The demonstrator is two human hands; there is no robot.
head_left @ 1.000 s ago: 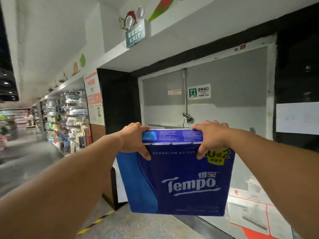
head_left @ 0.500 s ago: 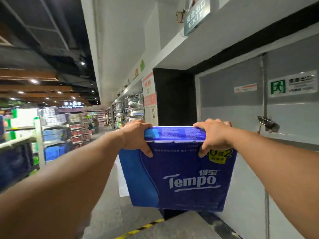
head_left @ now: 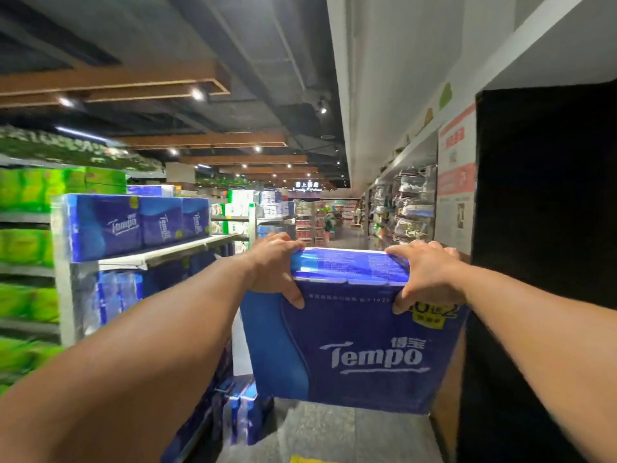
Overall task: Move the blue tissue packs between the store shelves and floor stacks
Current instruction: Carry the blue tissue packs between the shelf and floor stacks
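Blue plastic-wrapped Tempo tissue pack (head_left: 350, 332) carried by its top edge, clasped by left hand (head_left: 275, 267) and right hand (head_left: 425, 277).
Both top corners should be kept level until the steel shelf (head_left: 173, 250) edge is reached.

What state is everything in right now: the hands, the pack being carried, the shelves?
Left hand: gripping the pack's top left corner.
Right hand: gripping its top right corner.
Held pack: in the air, upright, logo facing the camera.
Shelf: three blue packs standing in a row.
Ceiling lights: on.

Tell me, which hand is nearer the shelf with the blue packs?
The left hand. Both hands grip the blue tissue pack at its top, the right hand too, but the shelf of matching packs stands on the left.
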